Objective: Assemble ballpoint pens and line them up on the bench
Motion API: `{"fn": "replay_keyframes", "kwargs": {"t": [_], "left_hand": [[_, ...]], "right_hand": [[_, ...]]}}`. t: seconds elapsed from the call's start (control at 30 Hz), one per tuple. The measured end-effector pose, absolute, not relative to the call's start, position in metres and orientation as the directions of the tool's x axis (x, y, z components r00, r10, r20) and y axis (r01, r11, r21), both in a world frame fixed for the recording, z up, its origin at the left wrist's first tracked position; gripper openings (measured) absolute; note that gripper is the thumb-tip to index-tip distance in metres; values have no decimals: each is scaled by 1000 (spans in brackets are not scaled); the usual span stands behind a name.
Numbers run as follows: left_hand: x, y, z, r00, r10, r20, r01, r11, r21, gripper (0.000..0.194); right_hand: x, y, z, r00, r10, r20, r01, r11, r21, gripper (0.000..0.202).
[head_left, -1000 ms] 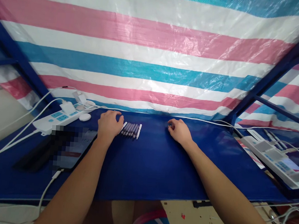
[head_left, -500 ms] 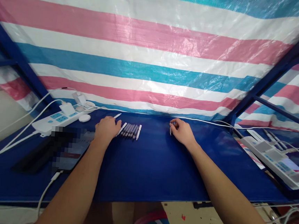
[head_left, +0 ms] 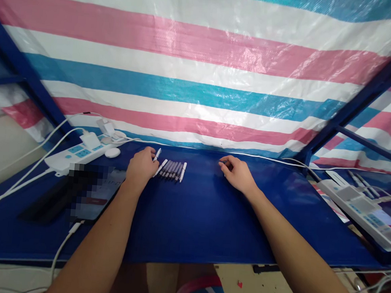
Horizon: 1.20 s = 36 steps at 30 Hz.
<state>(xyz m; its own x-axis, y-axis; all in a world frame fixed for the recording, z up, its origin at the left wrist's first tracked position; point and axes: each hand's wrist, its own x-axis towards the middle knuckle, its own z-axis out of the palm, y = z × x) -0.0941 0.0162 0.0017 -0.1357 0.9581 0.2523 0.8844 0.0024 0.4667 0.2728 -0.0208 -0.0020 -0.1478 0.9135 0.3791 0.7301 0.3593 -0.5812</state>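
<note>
A row of several pens [head_left: 172, 170] lies side by side on the blue table [head_left: 202, 224], with white pens at both ends and darker ones between. Just left of the row is my left hand [head_left: 142, 165], its fingers closed on a white pen [head_left: 158, 154] that sticks up past the fingertips. To the right of the row, with a gap between, my right hand [head_left: 237, 172] rests near the table with curled fingers; the thumb and forefinger are bent toward each other, and whether something small is between them is hard to make out.
A white power strip [head_left: 75, 152] with plugs and cables stands at the left, beside a round white object [head_left: 112, 152] and a dark phone-like device [head_left: 96, 201]. Another power strip [head_left: 364, 211] lies at the right. Striped sheeting [head_left: 200, 92] hangs behind the table.
The pen in my left hand has turned more upright. The fingers of my right hand have shifted, and the pen that showed beneath them is no longer clearly visible.
</note>
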Motion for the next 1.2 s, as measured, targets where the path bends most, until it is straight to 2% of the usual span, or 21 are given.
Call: {"fn": "replay_keyframes", "kwargs": {"t": [0.1,0.17,0.23,0.33,0.43,0.53,0.73,0.87,1.0,1.1,1.2], "left_hand": [[-89,12,11,-223,941,254,865,71,496,54],[-84,9,18,-250,917,311,839,45,542,54],[-78,7,22,-253,886,387,769,-58,636,48],[-67,6,25,-188,870,456,517,-307,799,42],[-55,5,24,-44,883,467,233,-445,864,42],[-45,2,24,16,900,436,110,-435,894,50],[-33,-6,28,44,949,313,-208,-298,932,70],[-22,-11,28,93,969,228,-250,-198,948,69],[-11,-20,25,274,942,192,-181,-145,973,60],[-2,-27,23,412,892,185,-166,-126,978,68],[4,-34,21,480,860,171,-59,-163,985,79]], "right_hand": [[272,-21,-2,-160,909,385,716,375,-588,22],[272,-22,-2,-170,905,390,709,387,-589,23],[272,-23,-1,-178,900,398,706,399,-585,23],[271,-24,-1,-183,892,412,703,412,-579,22],[271,-25,-1,-187,892,412,704,414,-577,21],[271,-24,-1,-181,896,405,708,404,-579,20],[267,-26,1,-160,892,423,678,411,-609,21],[256,-34,2,-193,889,415,522,452,-724,32],[242,-44,3,-289,892,347,288,427,-857,45],[234,-47,3,-349,891,290,146,357,-922,50],[233,-47,5,-339,901,271,38,300,-953,51]]}}
